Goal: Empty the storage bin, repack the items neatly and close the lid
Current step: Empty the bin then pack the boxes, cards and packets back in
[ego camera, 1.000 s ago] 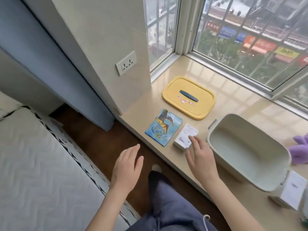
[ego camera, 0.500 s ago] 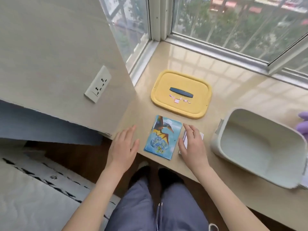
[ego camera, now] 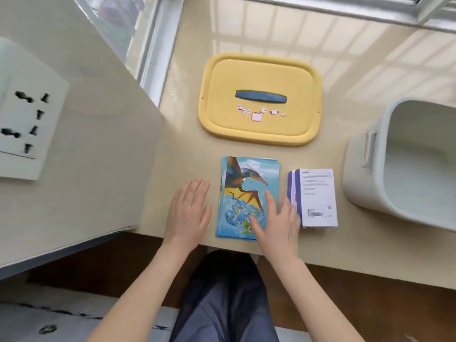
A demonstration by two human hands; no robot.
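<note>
Lid (ego camera: 259, 77) lies flat on the bench (ego camera: 187, 144) beyond the cards (ego camera: 249, 178). Box (ego camera: 317, 196) lies just right of the cards, open bin (ego camera: 362, 193) further right. Left hand (ego camera: 188, 213): fingers straight, flat on the bench just left of the cards. Right hand (ego camera: 276, 218): fingers spread, resting on the cards, gripping nothing

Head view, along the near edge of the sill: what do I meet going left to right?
White wall socket → left hand → blue card pack with a pterosaur picture → white printed cardboard box → pale plastic storage bin, lid off.
</note>
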